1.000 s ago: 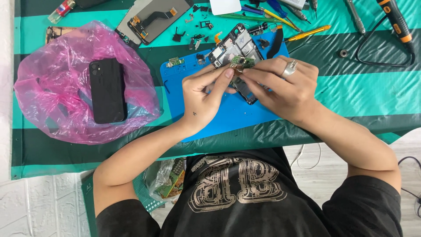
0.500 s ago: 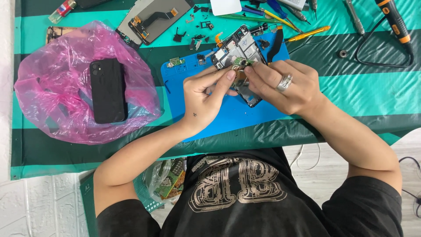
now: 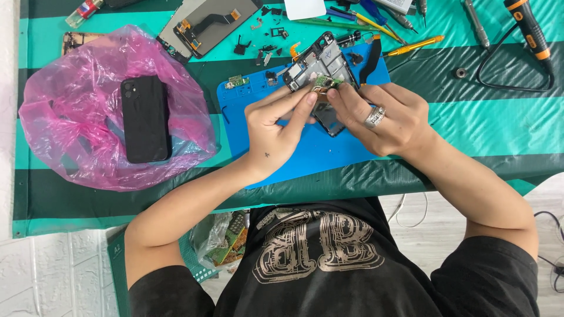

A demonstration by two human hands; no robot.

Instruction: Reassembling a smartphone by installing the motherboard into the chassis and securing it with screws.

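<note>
Head cam: I've got both hands pinching a small green circuit board (image 3: 326, 82) — left hand (image 3: 276, 126) and right hand (image 3: 385, 117) fingers closed on it, right over the stripped phone frame (image 3: 320, 70) on the blue mat (image 3: 311, 147) mid-desk. Black phone (image 3: 145, 119) sits on a pink bag (image 3: 76, 117) near the desk's left edge.

Both hands (image 3: 335, 117) pinching small green circuit board (image 3: 325, 83) over opened phone frame (image 3: 320, 64), blue mat (image 3: 305, 152) underneath

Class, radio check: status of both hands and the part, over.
Left hand and right hand pinching small circuit board. Opened phone frame beneath, on blue mat. Nothing blocking.
</note>
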